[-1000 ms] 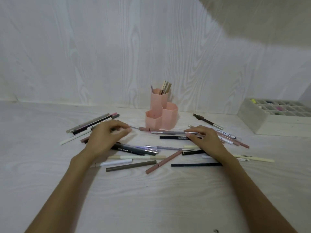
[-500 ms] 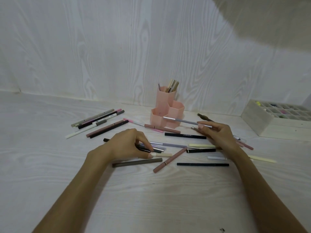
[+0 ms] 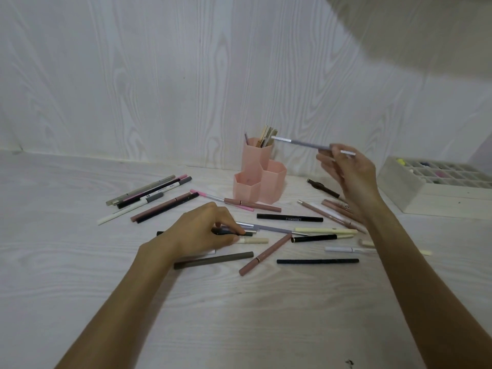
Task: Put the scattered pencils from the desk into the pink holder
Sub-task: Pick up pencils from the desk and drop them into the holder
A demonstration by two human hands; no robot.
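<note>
Presently your right hand (image 3: pixel 351 174) is raised off the desk (image 3: pixel 80 262), fingers pinching a lilac pencil (image 3: pixel 306 144) whose silver tip sits level with the pink holder (image 3: pixel 259 179) rim. Your left hand (image 3: pixel 205 230) rests low among the scattered pencils (image 3: pixel 290 217), fingers curled round a dark pencil (image 3: pixel 226 231).
</note>
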